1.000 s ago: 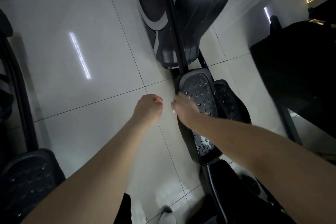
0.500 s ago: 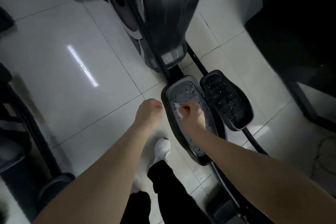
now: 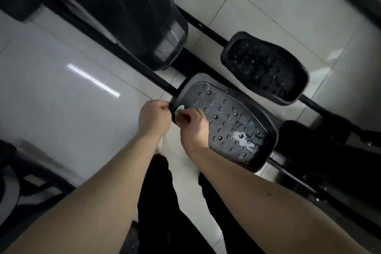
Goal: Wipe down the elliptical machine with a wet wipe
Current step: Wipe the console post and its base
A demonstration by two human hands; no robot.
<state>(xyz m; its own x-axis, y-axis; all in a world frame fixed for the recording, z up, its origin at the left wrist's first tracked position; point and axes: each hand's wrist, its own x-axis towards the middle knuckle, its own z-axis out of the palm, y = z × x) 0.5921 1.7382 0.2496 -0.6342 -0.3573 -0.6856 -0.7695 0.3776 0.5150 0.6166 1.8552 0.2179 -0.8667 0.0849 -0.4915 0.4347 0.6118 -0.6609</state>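
Single head-worn wide-angle view, steeply downward, close above the near pedal (tiled floor all round)

The near pedal is dark grey, dotted all over with round studs. A few studs have white-ringed black centres, and a pale glossy sheen lies near its lower end. At its left rim the wet wipe is white. Beyond it the far pedal is black with the same studs. Up and left of it the flywheel housing is black with a grey end panel. The floor around it is glossy off-white tile with thin dark grout lines and one bright white streak. Below it the trousers are black.
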